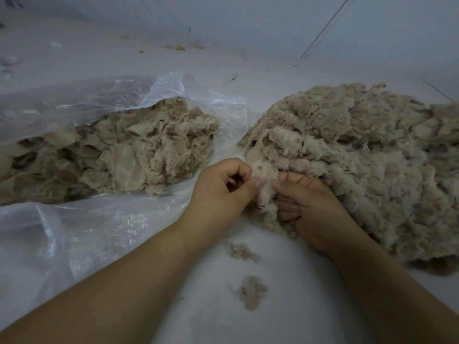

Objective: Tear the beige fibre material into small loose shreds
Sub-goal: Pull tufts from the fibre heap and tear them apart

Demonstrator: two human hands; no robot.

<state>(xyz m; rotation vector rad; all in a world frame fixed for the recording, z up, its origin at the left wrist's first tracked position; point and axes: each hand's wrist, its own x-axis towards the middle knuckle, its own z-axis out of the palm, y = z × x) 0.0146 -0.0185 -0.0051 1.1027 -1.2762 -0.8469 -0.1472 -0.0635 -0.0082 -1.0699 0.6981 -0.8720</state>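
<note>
A large heap of beige fibre material (360, 155) lies on the white floor at the right. A strip of that fibre (265, 194) hangs down from its near left edge between my two hands. My left hand (221, 192) pinches the strip with thumb and curled fingers. My right hand (308, 202) grips the strip from the other side, its fingers curled into the fluff and partly hidden under the heap. Another pile of beige fibre (116, 155) sits inside a clear plastic bag (74, 234) on the left.
Two small loose tufts (250, 291) (242, 250) lie on the white floor (285, 306) between my forearms. Small bits of debris (178, 47) are scattered by the far wall. The plastic bag spreads across the left foreground.
</note>
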